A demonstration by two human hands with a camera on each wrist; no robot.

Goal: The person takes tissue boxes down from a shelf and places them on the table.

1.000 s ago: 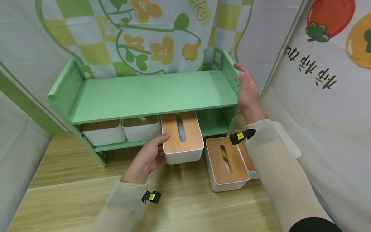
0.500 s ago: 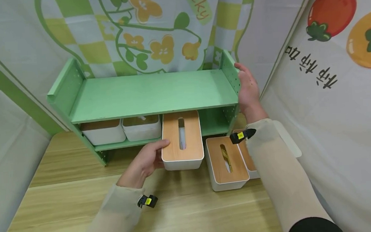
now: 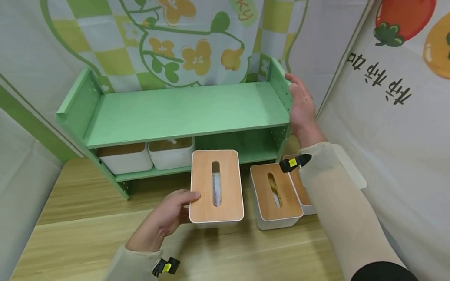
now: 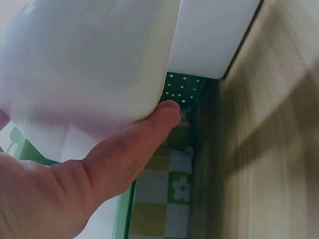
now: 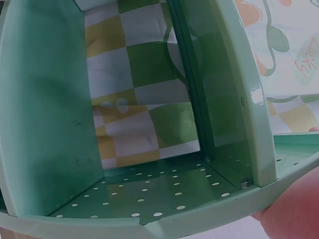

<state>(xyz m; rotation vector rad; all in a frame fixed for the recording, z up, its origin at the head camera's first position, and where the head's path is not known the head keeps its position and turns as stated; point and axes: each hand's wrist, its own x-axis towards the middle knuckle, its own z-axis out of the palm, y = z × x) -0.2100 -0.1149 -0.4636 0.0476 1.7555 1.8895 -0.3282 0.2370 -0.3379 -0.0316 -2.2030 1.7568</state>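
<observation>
In the head view, my left hand point(image 3: 166, 215) grips a white tissue box point(image 3: 215, 185) with a slotted wooden lid, its thumb on the lid's left edge. The box is in front of the green shelf point(image 3: 176, 113), over the table. In the left wrist view, a finger point(image 4: 137, 144) of that hand lies along the white underside of the box point(image 4: 94, 64). Something pale shows through the lid's slot. My right hand point(image 3: 303, 111) rests against the outer side of the shelf's right panel, its fingers pointing up; only part of this hand point(image 5: 294, 211) shows in the right wrist view.
Two white boxes, one at left point(image 3: 126, 162) and another beside it point(image 3: 172, 157), stand on the lower shelf. Right of the held box, a second slotted-lid box point(image 3: 277, 198) stands on the wooden table point(image 3: 79, 237), with another wooden-lidded box point(image 3: 302, 191) partly behind my right forearm.
My left hand has drawn the tissue box out of the lower shelf, toward me. The box now tips its lid more toward the camera. The right hand has stayed at the panel.
</observation>
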